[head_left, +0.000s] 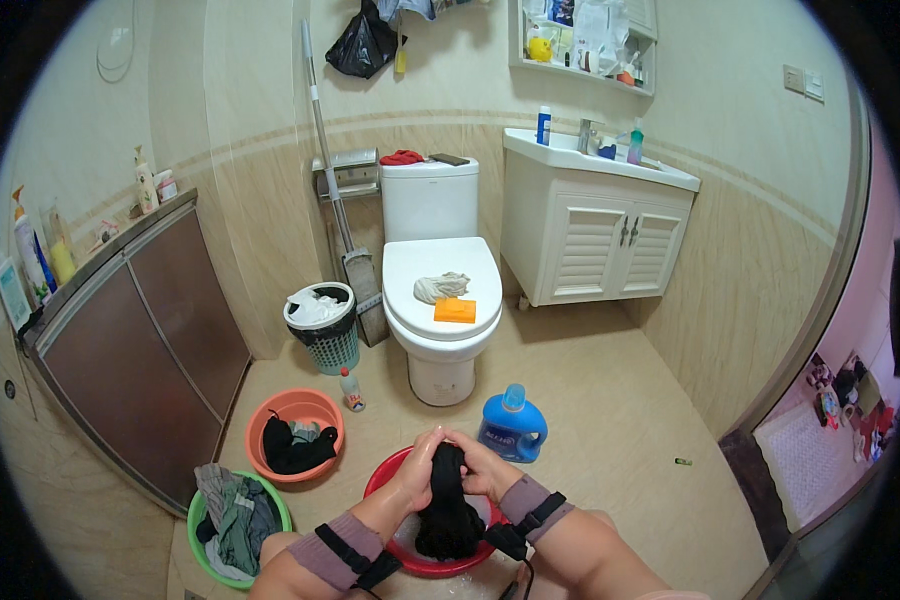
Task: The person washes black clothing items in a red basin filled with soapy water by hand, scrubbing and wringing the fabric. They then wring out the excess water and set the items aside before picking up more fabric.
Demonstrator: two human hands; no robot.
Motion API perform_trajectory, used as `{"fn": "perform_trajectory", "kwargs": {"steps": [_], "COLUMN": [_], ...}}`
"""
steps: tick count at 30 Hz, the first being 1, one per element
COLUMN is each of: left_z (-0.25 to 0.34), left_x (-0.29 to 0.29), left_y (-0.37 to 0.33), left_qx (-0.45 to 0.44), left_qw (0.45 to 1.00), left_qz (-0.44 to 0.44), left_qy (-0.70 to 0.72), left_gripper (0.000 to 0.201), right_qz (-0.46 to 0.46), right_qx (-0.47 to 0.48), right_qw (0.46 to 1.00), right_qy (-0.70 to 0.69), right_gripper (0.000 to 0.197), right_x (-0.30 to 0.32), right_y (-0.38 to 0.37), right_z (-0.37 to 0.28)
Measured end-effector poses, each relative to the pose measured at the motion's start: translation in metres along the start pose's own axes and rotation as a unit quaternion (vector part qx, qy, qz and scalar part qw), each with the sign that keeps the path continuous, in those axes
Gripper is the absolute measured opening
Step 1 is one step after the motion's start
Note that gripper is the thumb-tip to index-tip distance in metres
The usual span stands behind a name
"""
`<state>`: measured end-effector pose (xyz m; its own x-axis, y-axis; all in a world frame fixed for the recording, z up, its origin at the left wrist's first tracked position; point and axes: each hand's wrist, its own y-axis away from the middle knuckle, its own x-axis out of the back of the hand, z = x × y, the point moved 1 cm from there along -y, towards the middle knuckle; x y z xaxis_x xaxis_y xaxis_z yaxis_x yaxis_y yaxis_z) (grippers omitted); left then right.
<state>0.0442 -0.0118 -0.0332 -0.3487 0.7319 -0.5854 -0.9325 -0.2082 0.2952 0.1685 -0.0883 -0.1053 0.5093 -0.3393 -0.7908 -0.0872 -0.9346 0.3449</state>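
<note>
A wet-looking black cloth garment [447,515] hangs bunched between my two hands, its lower end down in a red basin [378,481] with cloudy water. My left hand [419,474] is closed round the cloth's upper left side, and my right hand [480,466] grips it from the right. The fingertips of both hands meet at the top of the cloth. Just beyond the basin, to the right, stands a blue detergent jug [511,430] with its cap on. What kind of garment the black cloth is, I cannot make out.
Left of the red basin are an orange basin [257,462] with dark clothes and a green basin [282,508] heaped with clothes. A small bottle [352,390], a waste bin [332,345] and a toilet [432,205] stand farther off. On its lid lie a pale cloth [440,288] and an orange bar [455,311].
</note>
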Motion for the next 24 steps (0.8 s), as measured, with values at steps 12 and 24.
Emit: {"fn": "perform_trajectory", "kwargs": {"steps": [12, 24], "left_z": [-0.006, 0.011], "left_x": [0.02, 0.064], "left_y": [0.004, -0.022], "left_qx": [0.127, 0.096], "left_qw": [0.988, 0.965], "left_qz": [0.059, 0.125], "left_qy": [0.071, 0.211], "left_gripper": [0.062, 0.021], "right_qz": [0.032, 0.054], "right_qx": [0.095, 0.089], "right_qw": [0.995, 0.983], "right_qy": [0.021, 0.153], "right_gripper": [0.029, 0.032], "right_x": [-0.074, -0.103], "right_y": [0.052, 0.064], "right_z": [0.001, 0.011]}}
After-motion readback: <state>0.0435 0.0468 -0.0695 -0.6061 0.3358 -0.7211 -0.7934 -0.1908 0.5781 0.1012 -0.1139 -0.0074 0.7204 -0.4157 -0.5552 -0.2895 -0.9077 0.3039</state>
